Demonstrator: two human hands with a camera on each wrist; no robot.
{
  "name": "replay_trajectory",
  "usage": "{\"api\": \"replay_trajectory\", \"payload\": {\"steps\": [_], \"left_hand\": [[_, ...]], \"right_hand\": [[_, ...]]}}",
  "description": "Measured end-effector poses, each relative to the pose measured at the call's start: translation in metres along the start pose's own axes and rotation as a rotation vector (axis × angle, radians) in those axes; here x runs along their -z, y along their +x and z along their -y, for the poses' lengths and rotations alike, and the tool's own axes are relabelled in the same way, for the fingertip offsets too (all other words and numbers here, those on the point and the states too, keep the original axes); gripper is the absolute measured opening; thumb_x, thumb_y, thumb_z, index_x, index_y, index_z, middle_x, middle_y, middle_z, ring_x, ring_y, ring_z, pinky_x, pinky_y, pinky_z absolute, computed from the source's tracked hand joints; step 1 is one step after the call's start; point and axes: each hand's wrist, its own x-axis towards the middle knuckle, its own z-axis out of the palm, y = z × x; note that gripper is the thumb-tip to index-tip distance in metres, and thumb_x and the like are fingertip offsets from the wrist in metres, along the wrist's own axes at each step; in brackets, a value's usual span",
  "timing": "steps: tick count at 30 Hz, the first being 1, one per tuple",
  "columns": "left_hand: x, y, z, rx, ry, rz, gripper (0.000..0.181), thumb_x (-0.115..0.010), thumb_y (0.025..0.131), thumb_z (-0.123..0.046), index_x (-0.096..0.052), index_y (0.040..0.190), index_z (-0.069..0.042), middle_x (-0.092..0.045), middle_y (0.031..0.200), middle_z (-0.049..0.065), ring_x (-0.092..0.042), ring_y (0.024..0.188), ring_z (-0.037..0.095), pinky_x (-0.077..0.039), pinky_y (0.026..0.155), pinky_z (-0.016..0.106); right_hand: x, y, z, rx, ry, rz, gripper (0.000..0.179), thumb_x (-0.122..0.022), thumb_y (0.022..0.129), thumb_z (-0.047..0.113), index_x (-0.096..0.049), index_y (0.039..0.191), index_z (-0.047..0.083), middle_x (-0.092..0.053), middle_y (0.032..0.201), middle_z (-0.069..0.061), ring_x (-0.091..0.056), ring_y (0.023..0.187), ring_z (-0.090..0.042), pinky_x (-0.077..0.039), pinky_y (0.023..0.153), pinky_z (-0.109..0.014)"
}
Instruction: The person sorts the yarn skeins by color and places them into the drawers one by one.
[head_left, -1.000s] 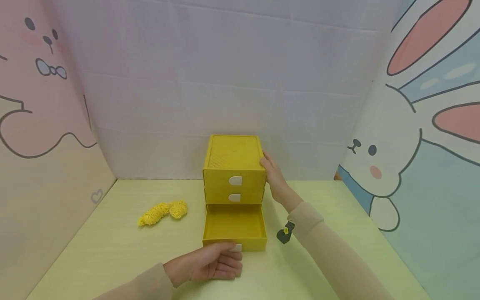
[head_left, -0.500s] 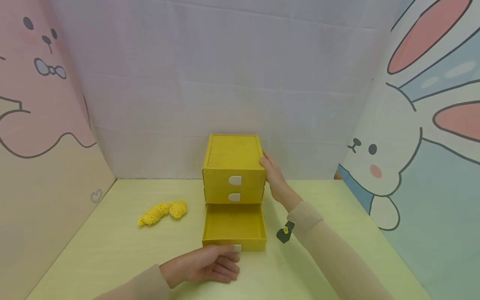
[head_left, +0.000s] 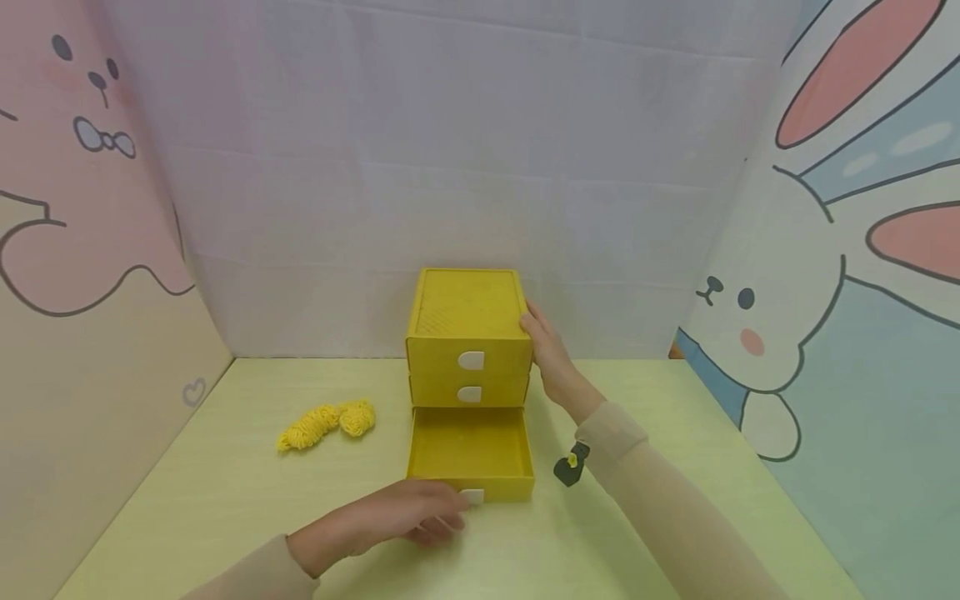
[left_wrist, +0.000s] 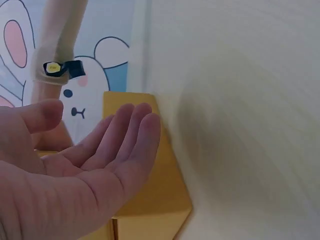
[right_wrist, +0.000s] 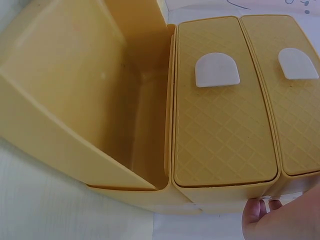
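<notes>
A small yellow drawer cabinet (head_left: 468, 304) stands against the back wall with its bottom drawer (head_left: 504, 490) pulled out. Its two upper drawers are closed, each with a white tab. My left hand (head_left: 393, 510) hovers at the left of the pulled-out drawer's front, fingertips near its white tab (head_left: 472, 497). In the left wrist view the fingers (left_wrist: 142, 137) are loosely bent with nothing in them. My right hand (head_left: 551, 358) rests against the cabinet's right side, thumb near the top edge. Only part of that hand shows in the right wrist view.
Two bundles of yellow cord (head_left: 315, 425) lie on the pale table (head_left: 225, 517), left of the cabinet. A black band-like thing with a yellow mark (head_left: 572, 465) hangs by the right sleeve. Cartoon-printed panels (head_left: 885, 367) stand at both sides.
My left hand has come off the bottom drawer's tab and shifted left, turning its back upward. My right hand, the cabinet and the drawer have stayed put.
</notes>
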Motion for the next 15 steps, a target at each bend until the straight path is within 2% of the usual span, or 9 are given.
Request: {"api": "replay_trajectory", "payload": {"steps": [4,7,10,15], "left_hand": [[0.016,-0.010,-0.017,-0.073,0.027,0.014,0.047,-0.058,0.109,-0.039,-0.066,0.138,-0.002,-0.072,0.128,0.012,-0.070,0.117,0.033,-0.060,0.100,0.047],[0.027,-0.017,-0.029,-0.119,0.046,-0.009,0.049,-0.056,0.110,-0.041,-0.064,0.141,-0.002,-0.071,0.131,0.012,-0.068,0.120,0.034,-0.058,0.104,0.049],[0.037,-0.025,-0.039,-0.157,0.114,-0.084,0.049,-0.057,0.110,-0.043,-0.064,0.141,-0.005,-0.070,0.132,0.011,-0.068,0.119,0.032,-0.057,0.104,0.051],[0.050,-0.031,-0.043,-0.209,0.319,-0.274,0.040,-0.062,0.107,-0.045,-0.070,0.135,-0.018,-0.073,0.129,0.003,-0.067,0.118,0.024,-0.057,0.098,0.048]], "right_hand": [[0.000,-0.001,0.001,-0.003,0.005,0.002,0.063,-0.038,0.114,0.041,-0.019,0.172,0.028,-0.019,0.177,-0.001,-0.021,0.161,-0.031,-0.020,0.129,-0.062],[0.000,0.000,0.000,-0.003,0.008,0.008,0.062,-0.038,0.115,0.041,-0.018,0.172,0.027,-0.019,0.177,-0.001,-0.020,0.162,-0.031,-0.020,0.129,-0.062],[0.000,0.001,-0.002,0.003,0.007,0.009,0.062,-0.037,0.115,0.041,-0.019,0.172,0.026,-0.019,0.177,-0.002,-0.020,0.162,-0.031,-0.019,0.129,-0.062],[0.001,0.001,-0.003,0.008,0.006,0.011,0.063,-0.037,0.115,0.041,-0.018,0.172,0.025,-0.018,0.178,-0.003,-0.018,0.162,-0.032,-0.018,0.129,-0.063]]}}
